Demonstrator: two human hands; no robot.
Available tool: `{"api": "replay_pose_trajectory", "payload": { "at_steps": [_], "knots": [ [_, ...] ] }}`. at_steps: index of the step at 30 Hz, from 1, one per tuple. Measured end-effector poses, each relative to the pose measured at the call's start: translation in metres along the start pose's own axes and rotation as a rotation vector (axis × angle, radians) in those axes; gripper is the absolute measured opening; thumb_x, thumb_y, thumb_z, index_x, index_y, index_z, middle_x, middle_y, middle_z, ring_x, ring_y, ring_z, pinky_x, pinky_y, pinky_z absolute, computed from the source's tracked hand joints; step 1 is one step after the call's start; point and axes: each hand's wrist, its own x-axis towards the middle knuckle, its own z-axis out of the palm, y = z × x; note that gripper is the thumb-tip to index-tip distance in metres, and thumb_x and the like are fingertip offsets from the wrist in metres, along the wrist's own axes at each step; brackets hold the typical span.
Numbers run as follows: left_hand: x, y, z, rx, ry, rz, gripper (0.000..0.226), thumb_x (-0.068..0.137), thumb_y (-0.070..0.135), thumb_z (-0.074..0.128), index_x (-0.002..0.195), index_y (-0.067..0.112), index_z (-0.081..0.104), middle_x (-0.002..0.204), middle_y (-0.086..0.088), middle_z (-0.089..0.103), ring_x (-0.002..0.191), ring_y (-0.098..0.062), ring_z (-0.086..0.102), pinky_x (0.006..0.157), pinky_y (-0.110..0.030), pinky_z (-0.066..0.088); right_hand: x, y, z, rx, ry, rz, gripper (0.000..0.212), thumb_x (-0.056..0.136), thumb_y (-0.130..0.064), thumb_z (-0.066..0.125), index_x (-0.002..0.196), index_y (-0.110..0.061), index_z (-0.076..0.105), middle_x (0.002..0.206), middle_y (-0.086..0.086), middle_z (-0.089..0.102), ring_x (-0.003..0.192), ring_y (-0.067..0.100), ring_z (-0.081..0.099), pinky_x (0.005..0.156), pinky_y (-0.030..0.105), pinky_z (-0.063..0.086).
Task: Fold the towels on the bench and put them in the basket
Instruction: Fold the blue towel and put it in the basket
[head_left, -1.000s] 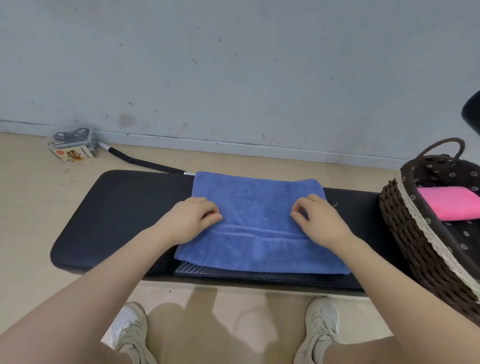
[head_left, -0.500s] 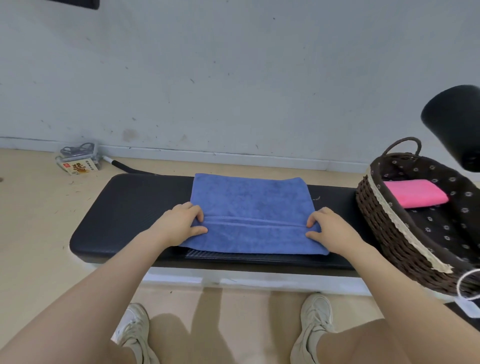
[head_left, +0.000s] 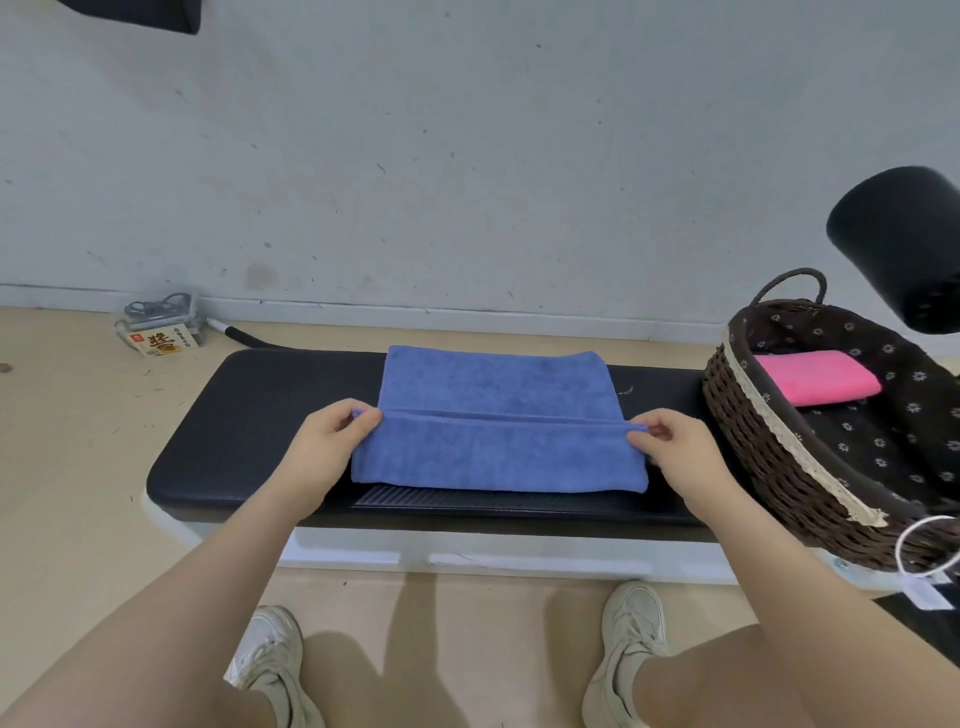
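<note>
Only print anywhere was on the small box (head_left: 165, 340) lying on the floor past the left end of the bench (head_left: 249, 436), against the wall. Had a little red logo square and big dark Chinese characters on a pale yellow label, way too blurry to actually read. Nothing else lettered.

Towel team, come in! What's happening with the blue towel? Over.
Left hand and right hand each pinch an end of the blue towel, half-folded on the bench. Pink towel already in basket. Nothing in the way.
</note>
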Motion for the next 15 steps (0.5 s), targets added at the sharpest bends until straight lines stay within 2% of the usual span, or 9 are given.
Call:
{"api": "replay_pose_trajectory", "payload": {
  "at_steps": [2,4,5,8,11,15],
  "knots": [
    [-0.003,0.004,0.001,-0.281,-0.047,-0.075,0.029,0.098,0.030,0.045,0.097,0.007,0.063,0.100,0.000,0.071,0.097,-0.018,0.063,0.088,-0.035,0.046,-0.004,-0.006,-0.004,0.336,-0.036,0.045,0.012,0.092,-0.011,0.054,0.084,-0.011,0.062,0.092,0.006,0.066,0.090,0.021,0.061,0.084,0.036,0.049],
    [-0.007,0.009,0.003,-0.473,-0.109,-0.111,0.037,0.100,0.032,0.038,0.113,0.004,0.058,0.111,0.000,0.070,0.103,-0.016,0.065,0.092,-0.035,0.047,-0.010,-0.012,-0.007,0.668,-0.165,0.105,0.024,0.099,-0.018,0.040,0.101,-0.004,0.060,0.106,0.009,0.067,0.102,0.023,0.061,0.092,0.038,0.048],
    [-0.008,0.012,0.004,-0.498,-0.120,-0.121,0.039,0.100,0.034,0.036,0.114,0.005,0.059,0.110,-0.002,0.070,0.101,-0.015,0.066,0.091,-0.035,0.047,-0.014,-0.015,-0.008,0.762,-0.224,0.130,0.032,0.100,-0.020,0.035,0.111,-0.001,0.058,0.112,0.011,0.066,0.106,0.024,0.062,0.091,0.038,0.049],
    [-0.015,0.016,0.005,-0.452,-0.124,-0.197,0.036,0.100,0.037,0.035,0.105,0.014,0.061,0.101,-0.004,0.071,0.092,-0.017,0.067,0.083,-0.034,0.050,-0.023,-0.023,-0.010,0.739,-0.296,0.171,0.041,0.102,-0.025,0.028,0.120,-0.002,0.056,0.114,0.012,0.067,0.102,0.022,0.066,0.077,0.034,0.055],
    [-0.026,0.017,0.000,-0.295,-0.152,-0.239,0.033,0.099,0.039,0.036,0.093,0.018,0.061,0.084,0.000,0.071,0.077,-0.013,0.068,0.069,-0.030,0.050,-0.032,-0.024,-0.016,0.654,-0.283,0.206,0.040,0.101,-0.027,0.029,0.117,-0.005,0.059,0.110,0.012,0.069,0.098,0.024,0.066,0.077,0.036,0.052],
    [-0.040,0.019,-0.004,-0.148,-0.184,-0.179,0.033,0.100,0.037,0.034,0.075,0.023,0.051,0.057,0.015,0.061,0.052,0.000,0.059,0.059,-0.025,0.044,-0.040,-0.015,-0.023,0.572,-0.318,0.251,0.041,0.100,-0.029,0.034,0.117,-0.002,0.059,0.113,0.015,0.066,0.101,0.030,0.063,0.079,0.039,0.050]
  ]
}}
